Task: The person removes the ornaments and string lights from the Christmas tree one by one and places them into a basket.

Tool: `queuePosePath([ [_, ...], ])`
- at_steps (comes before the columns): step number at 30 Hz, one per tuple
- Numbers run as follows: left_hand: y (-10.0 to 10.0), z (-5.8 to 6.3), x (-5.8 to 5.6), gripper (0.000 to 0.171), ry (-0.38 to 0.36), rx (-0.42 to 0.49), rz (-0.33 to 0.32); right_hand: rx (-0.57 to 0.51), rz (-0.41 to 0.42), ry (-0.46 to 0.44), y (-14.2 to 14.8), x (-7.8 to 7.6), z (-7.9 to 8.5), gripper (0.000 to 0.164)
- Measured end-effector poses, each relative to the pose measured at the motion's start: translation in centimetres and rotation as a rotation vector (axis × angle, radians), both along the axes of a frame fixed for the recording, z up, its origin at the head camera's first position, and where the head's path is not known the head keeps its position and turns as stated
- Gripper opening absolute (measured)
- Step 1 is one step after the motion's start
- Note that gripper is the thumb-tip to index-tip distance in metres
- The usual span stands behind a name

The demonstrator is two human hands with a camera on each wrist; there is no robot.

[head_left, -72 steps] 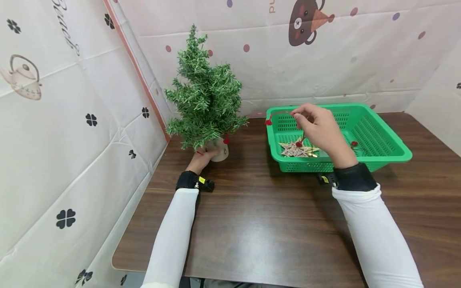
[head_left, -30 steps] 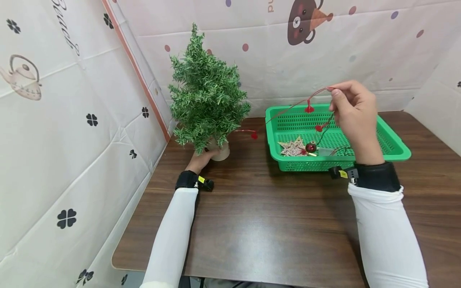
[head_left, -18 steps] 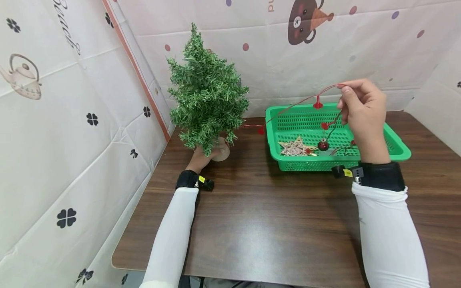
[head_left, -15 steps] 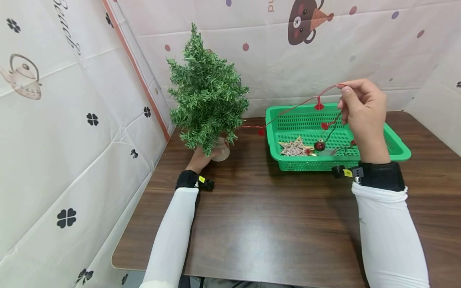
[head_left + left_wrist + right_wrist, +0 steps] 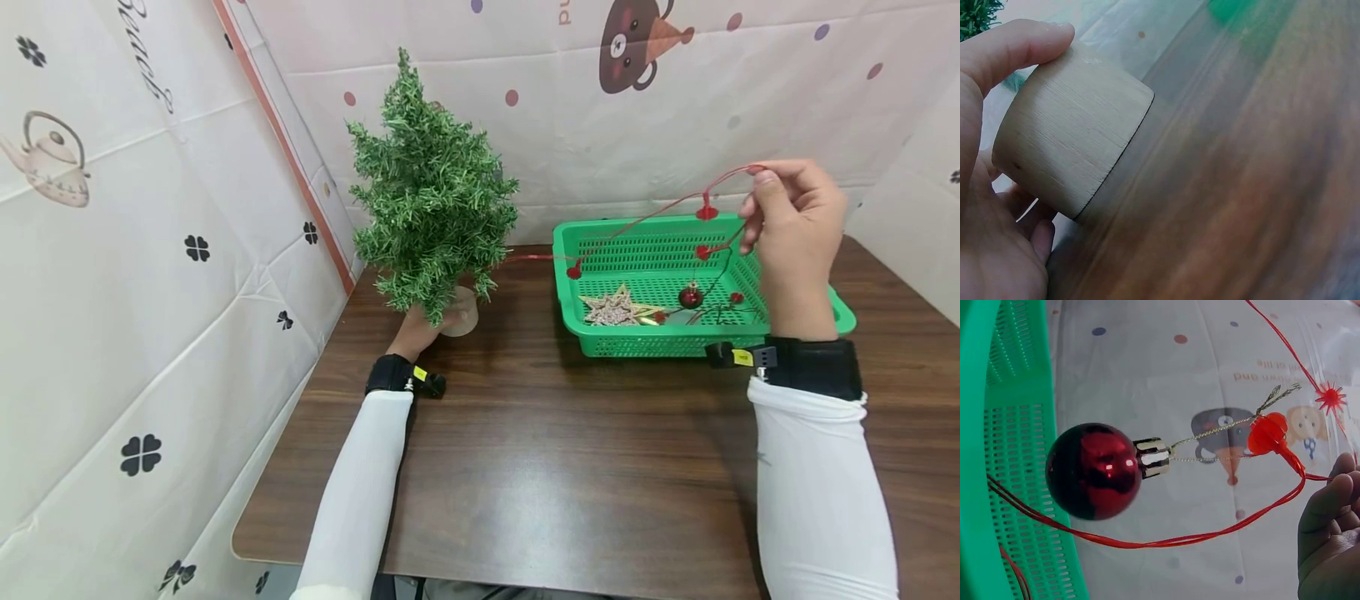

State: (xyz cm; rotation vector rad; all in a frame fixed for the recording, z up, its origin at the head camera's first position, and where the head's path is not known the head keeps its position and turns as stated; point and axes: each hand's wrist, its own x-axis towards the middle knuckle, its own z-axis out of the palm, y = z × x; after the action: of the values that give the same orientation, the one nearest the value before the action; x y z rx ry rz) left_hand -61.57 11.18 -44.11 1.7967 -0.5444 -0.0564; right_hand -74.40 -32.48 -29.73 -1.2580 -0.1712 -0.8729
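My left hand [image 5: 417, 331] grips the pale wooden base [image 5: 1072, 131] of a small artificial Christmas tree [image 5: 435, 200], thumb on one side and fingers curled round the other. Above the basket's right part, my right hand [image 5: 802, 229] pinches a red string of lights [image 5: 1166, 540] between thumb and fingers. One stretch of the string runs left to the tree's lower branches; another drops into the green basket [image 5: 712, 342]. A dark red bauble [image 5: 1094, 472] hangs by its gold loop from one of the red light caps [image 5: 1267, 433].
Inside the basket lie a glittery star ornament [image 5: 617, 308] and more of the string. Patterned sheeting [image 5: 465, 50] covers the walls behind and to the left. The brown table [image 5: 555, 467] extends in front of tree and basket.
My right hand has moved right and up, drawing the string taut toward the tree, and the bauble has risen with it. The left hand stays at the base; the tree has shifted slightly.
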Motion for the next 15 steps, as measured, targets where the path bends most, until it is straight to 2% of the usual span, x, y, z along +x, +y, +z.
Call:
queuePosePath([
  [4,0.1,0.0,0.0,0.058,-0.002,0.003,-0.006,0.099,0.039,0.017,-0.8,-0.2,0.0,0.025],
  [9,0.2,0.2,-0.1,0.054,-0.029,0.02,-0.013,0.26,0.107,-0.027,-1.6,-0.3,0.1,0.029],
  [15,0.0,0.4,-0.3,0.049,-0.024,0.048,0.005,0.476,0.209,-0.063,-2.3,-0.1,0.3,0.021],
])
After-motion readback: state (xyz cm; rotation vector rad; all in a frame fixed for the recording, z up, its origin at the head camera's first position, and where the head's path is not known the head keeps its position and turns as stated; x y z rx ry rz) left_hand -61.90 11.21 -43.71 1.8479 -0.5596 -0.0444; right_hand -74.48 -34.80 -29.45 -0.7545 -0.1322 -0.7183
